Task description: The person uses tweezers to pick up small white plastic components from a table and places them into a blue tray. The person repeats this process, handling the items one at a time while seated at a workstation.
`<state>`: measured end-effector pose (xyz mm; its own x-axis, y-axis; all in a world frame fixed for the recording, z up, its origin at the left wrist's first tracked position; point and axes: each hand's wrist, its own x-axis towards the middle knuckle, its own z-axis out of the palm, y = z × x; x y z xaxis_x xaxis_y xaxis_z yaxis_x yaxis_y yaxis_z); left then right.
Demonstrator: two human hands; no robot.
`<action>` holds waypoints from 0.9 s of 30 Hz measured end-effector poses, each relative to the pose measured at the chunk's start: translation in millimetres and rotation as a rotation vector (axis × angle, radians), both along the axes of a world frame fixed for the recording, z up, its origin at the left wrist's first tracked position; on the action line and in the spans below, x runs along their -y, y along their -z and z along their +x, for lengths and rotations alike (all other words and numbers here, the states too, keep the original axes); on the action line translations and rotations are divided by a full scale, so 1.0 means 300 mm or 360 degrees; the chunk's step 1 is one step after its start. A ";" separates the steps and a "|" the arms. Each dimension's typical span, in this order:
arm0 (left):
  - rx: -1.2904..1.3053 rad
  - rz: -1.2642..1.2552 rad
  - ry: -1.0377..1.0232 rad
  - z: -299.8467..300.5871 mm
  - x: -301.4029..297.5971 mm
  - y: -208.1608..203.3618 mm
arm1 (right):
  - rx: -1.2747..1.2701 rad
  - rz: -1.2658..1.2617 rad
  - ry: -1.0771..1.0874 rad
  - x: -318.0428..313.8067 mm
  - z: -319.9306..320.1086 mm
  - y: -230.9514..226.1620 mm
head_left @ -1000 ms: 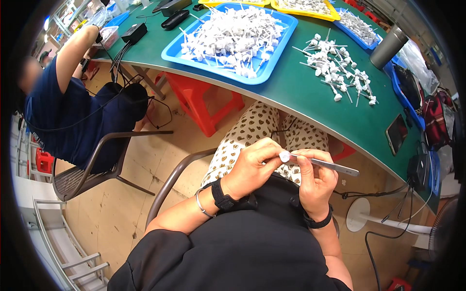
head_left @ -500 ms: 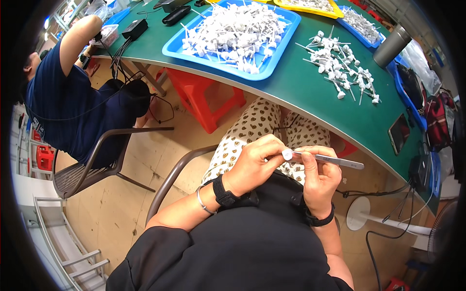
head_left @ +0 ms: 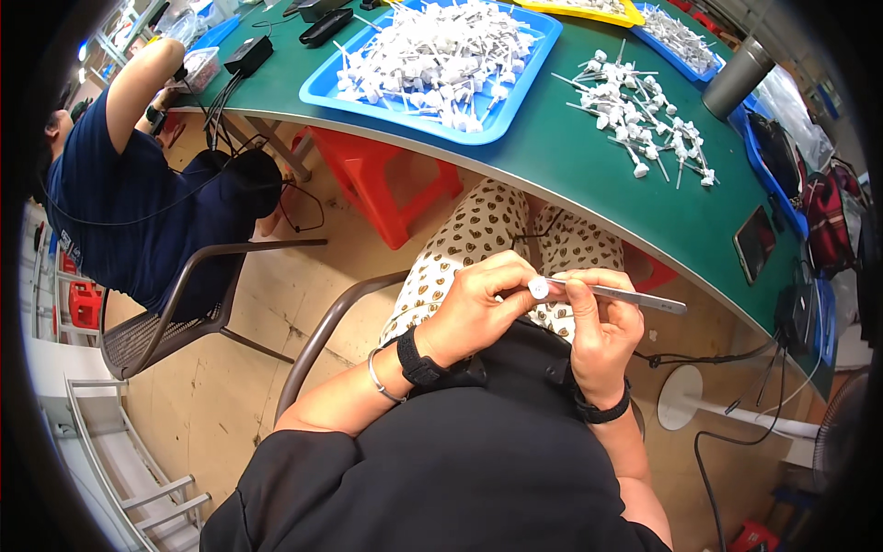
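Note:
Above my lap, my left hand point(head_left: 492, 299) pinches a small white plastic part point(head_left: 539, 288) with a round end turned up. My right hand point(head_left: 602, 322) grips a pair of metal tweezers point(head_left: 644, 299), their tips reaching to the white part and their rear end pointing right. Whether the tips touch or enter the part is too small to tell. On the green table, a blue tray point(head_left: 317, 89) holds a heap of similar white parts with thin stems. Right of it, a loose spread of white parts point(head_left: 635, 110) lies on the tabletop.
A metal flask point(head_left: 739, 77) and a phone point(head_left: 755, 244) are on the table's right side. A yellow tray point(head_left: 628, 14) stands at the back. Under the table is a red stool point(head_left: 368, 184). A co-worker in a dark blue shirt point(head_left: 138, 212) sits at left.
The view has shifted slightly. My hands keep the same grip, with the tweezers' tips still at the white part.

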<state>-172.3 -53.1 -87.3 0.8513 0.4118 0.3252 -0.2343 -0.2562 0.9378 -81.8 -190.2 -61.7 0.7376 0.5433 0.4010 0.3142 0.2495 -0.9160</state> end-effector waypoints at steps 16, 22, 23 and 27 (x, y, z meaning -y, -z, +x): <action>0.0023 0.0008 0.0040 -0.005 -0.011 0.004 | -0.0157 0.0034 -0.0069 -0.005 -0.006 -0.016; -0.0013 0.0034 -0.0003 -0.009 -0.010 0.018 | -0.0171 0.0046 -0.0074 -0.007 -0.008 -0.008; -0.0015 0.0032 -0.0013 -0.011 -0.008 0.020 | -0.0192 0.0058 -0.0081 -0.013 -0.011 -0.009; -0.0003 0.0053 -0.0047 -0.008 -0.013 0.020 | -0.0195 0.0066 -0.0102 -0.013 -0.008 -0.002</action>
<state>-174.6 -49.3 -93.2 0.8394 0.4258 0.3377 -0.2247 -0.2938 0.9291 -84.1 -186.4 -61.2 0.7468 0.5758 0.3328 0.1827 0.3036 -0.9351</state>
